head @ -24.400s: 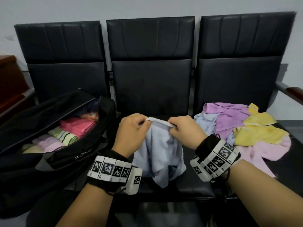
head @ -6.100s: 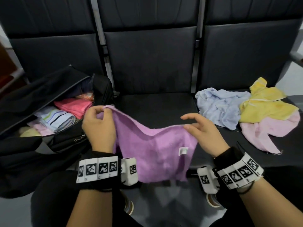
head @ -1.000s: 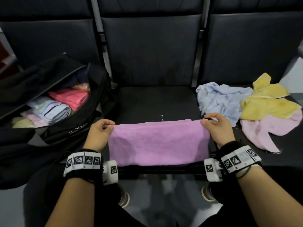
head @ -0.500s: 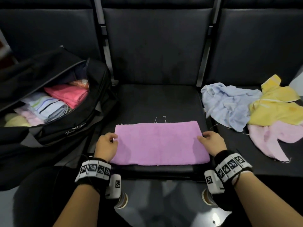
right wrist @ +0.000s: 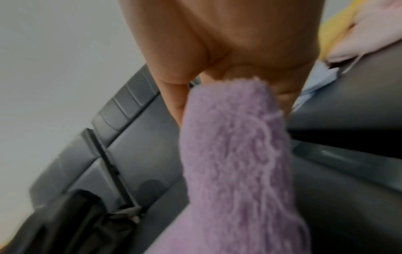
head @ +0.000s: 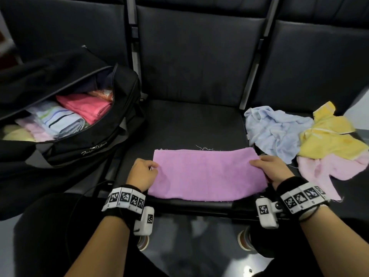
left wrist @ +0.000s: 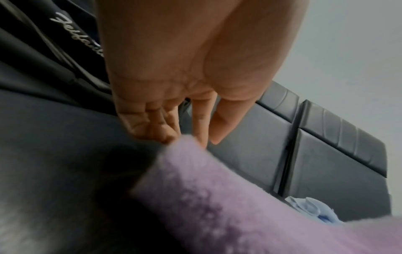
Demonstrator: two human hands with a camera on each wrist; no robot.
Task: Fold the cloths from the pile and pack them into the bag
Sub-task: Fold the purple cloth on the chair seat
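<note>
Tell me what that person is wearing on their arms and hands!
The hands are bare, with no gloves and no sleeves on the forearms. Each wrist has a black strap with a white band of square black-and-white code markers. A small white box with one more marker hangs from each band. See the left hand and the right hand. A thin black cable runs from the left wrist.

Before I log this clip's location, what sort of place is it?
Probably a waiting area: a row of linked black padded seats with metal dividers against a plain wall. A travel bag sits on one seat.
</note>
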